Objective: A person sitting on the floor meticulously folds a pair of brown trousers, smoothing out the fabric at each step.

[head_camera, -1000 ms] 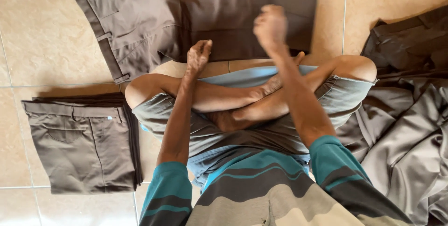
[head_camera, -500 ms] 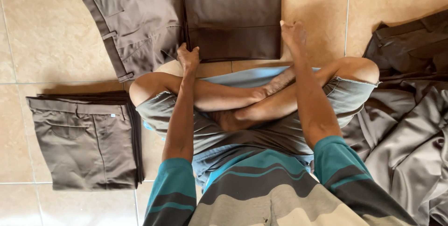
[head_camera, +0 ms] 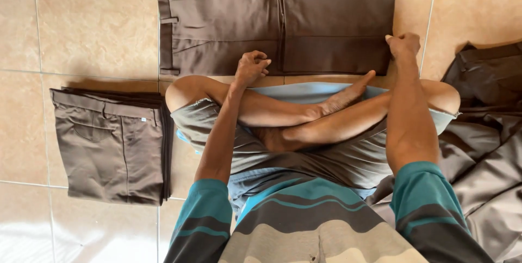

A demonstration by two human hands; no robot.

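I sit cross-legged on a tiled floor. A pair of brown trousers (head_camera: 272,18) lies flat in front of my knees, one leg folded over so a darker panel shows on the right. My left hand (head_camera: 251,67) is closed on the near edge of the trousers at the middle. My right hand (head_camera: 403,44) is closed on the near right corner of the folded panel.
A stack of folded brown trousers (head_camera: 111,143) rests on the floor to my left. A loose heap of grey-brown trousers (head_camera: 484,132) lies to my right. Beige floor tiles (head_camera: 76,24) surround everything.
Both hands have come down from above the trousers to their near edge and closed on the cloth. The folded panel now lies flat.
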